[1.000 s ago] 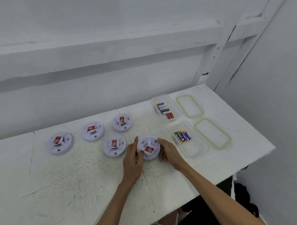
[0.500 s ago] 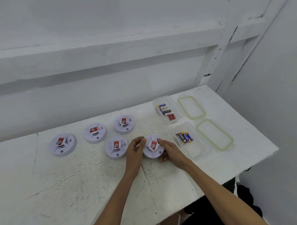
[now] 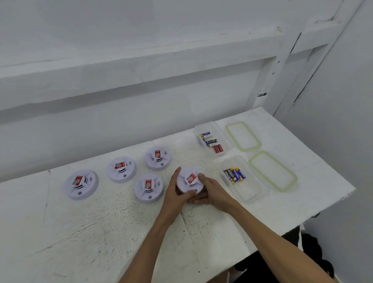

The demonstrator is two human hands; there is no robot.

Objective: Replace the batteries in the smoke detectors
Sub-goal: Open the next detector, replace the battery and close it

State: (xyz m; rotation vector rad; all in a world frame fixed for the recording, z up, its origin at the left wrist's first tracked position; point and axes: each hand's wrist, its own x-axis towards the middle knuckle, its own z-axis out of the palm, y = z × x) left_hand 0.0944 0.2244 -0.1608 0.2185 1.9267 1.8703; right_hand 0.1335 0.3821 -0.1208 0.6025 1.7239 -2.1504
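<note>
Several round white smoke detectors with red labels lie on the white table [image 3: 100, 241]. The rightmost detector [image 3: 188, 180] is held between both hands. My left hand [image 3: 175, 195] grips its left edge, thumb under its front. My right hand [image 3: 211, 192] grips its right edge, fingers curled under the front. Other detectors lie to the left, one [image 3: 148, 187] right beside my left hand, one [image 3: 157, 157] behind it, and two further left [image 3: 121, 168] [image 3: 80, 184]. A clear tub [image 3: 247, 192] to the right holds several batteries [image 3: 234, 174].
A second clear tub [image 3: 220, 139] with several mixed batteries [image 3: 212, 142] stands at the back right. Two green-rimmed lids [image 3: 243, 135] [image 3: 272, 170] lie beside the tubs. The table's right and front edges drop off near my right forearm. A white wall rises behind.
Both hands have closed tighter round the rightmost detector and turned it; its red label now faces a different way. The camera has shifted slightly.
</note>
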